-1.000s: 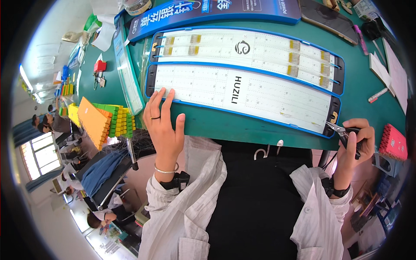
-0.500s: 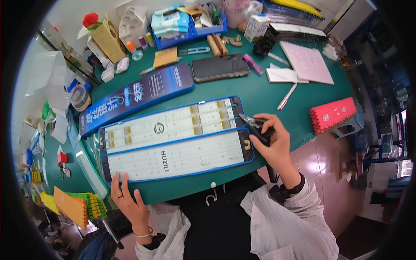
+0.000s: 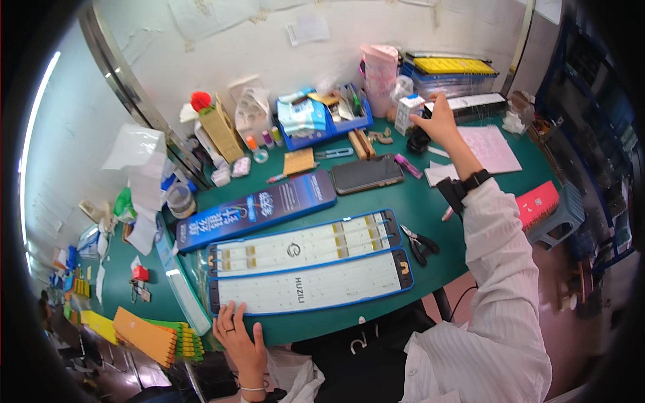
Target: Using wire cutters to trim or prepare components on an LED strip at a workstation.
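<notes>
Left hand (image 3: 240, 342), fingers spread, touches the open blue-and-white plastic case (image 3: 342, 285) at its seven o'clock; right hand (image 3: 440, 121) is out at one o'clock by a small white carton (image 3: 408, 114), grip I can't tell; black-handled metal pliers (image 3: 415, 239) lie at three on the green counter (image 3: 443, 275).

- grn surface (image 3: 440, 215)
- open blue-rimmed case (image 3: 259, 294), front ctr
- blk-handled pliers (image 3: 422, 250), R of case
- smartphone (image 3: 367, 174) behind case
- long blue pkg (image 3: 269, 205), L of phone
- blue bins (image 3: 349, 131), back
</notes>
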A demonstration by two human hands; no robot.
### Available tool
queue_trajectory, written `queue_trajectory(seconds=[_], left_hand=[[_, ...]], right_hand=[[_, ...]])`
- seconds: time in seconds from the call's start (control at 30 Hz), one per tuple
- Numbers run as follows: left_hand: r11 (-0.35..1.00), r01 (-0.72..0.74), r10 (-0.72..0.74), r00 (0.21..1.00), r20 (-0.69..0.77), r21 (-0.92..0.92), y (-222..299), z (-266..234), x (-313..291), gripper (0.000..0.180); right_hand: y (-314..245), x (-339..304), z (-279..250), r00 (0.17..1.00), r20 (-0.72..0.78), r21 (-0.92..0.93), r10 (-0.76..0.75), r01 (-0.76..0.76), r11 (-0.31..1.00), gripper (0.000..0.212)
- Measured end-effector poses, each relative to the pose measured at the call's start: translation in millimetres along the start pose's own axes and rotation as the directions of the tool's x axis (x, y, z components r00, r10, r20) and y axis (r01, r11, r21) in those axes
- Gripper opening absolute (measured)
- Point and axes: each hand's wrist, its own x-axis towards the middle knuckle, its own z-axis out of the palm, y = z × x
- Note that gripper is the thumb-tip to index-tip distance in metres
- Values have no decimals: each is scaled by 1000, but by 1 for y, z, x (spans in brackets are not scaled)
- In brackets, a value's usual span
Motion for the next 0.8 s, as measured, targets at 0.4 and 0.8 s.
queue_trajectory(seconds=[0.4,0.8], left_hand=[[729,-228,120,971,-207,-646,34,-40,66,50],[-114,370,498,825,269,-922,105,-6,178,56]], right_hand=[[3,3,33,963,-123,297,239,-194,935,69],[-177,-83,-53,615,468,839,-635,-535,100,97]])
